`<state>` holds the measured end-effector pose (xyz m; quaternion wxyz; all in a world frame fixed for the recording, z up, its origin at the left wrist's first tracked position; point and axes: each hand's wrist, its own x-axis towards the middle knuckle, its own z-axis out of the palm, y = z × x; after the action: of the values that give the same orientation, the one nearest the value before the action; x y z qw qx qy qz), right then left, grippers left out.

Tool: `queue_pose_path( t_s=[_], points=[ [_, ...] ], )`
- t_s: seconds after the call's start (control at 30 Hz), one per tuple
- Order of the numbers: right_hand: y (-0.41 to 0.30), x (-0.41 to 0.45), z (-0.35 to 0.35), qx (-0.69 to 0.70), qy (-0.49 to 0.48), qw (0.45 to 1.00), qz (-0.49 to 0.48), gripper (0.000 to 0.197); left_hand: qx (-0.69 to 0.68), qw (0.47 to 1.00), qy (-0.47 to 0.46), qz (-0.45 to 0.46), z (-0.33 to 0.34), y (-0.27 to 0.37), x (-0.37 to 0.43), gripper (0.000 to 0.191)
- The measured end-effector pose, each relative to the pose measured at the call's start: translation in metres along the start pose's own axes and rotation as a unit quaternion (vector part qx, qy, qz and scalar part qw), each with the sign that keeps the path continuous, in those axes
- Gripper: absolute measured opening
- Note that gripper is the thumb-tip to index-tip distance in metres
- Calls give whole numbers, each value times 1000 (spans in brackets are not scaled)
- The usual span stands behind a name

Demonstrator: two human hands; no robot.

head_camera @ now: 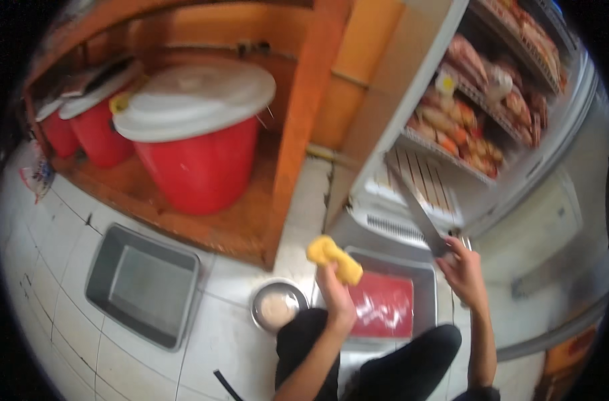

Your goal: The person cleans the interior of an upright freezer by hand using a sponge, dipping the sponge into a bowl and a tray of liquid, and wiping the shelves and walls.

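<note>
In my left hand is a folded yellow cloth or sponge, raised above the near-left corner of a grey plastic tub. My right hand grips one end of a long flat metal strip, blade-like in shape. The strip's far end reaches into the lower part of an open refrigerator. Inside the tub lies a red rectangular surface with white glare; I cannot tell whether it is liquid or a board. A round metal bowl with cloudy liquid sits beside my left knee.
Packed meat and produce fill the refrigerator's wire shelves; its door stands open at right. A second grey tub lies on the tiled floor at left. Red buckets with white lids stand in a wooden cabinet.
</note>
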<state>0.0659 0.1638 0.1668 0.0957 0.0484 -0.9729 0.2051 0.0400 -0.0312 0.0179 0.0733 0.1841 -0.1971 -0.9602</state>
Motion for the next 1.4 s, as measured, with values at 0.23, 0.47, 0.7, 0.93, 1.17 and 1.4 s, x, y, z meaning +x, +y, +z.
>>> queue_pose_path(
  t_s=[0.23, 0.47, 0.7, 0.93, 1.17, 1.4],
  points=[
    [-120, 45, -93, 89, 307, 927, -194, 41, 131, 989, -69, -22, 0, -21, -3, 25],
    [-202, 178, -151, 21, 230, 932, -281, 39, 214, 972, -95, 26, 3, -30, 8, 31],
    [-309, 289, -182, -185, 140, 924, -304, 18, 269, 950, -141, 76, -2, -46, 8, 33],
    [-385, 312, -137, -398, 36, 892, -210, 18, 320, 937, -124, 67, -32, -63, 17, 36],
    [-308, 235, -102, -23, 336, 831, -443, 26, 150, 969, -128, 150, -29, -2, 20, 36],
    [-112, 88, 82, 185, -248, 921, -239, 41, 390, 871, -111, 278, -16, 64, -17, 34]
  ],
)
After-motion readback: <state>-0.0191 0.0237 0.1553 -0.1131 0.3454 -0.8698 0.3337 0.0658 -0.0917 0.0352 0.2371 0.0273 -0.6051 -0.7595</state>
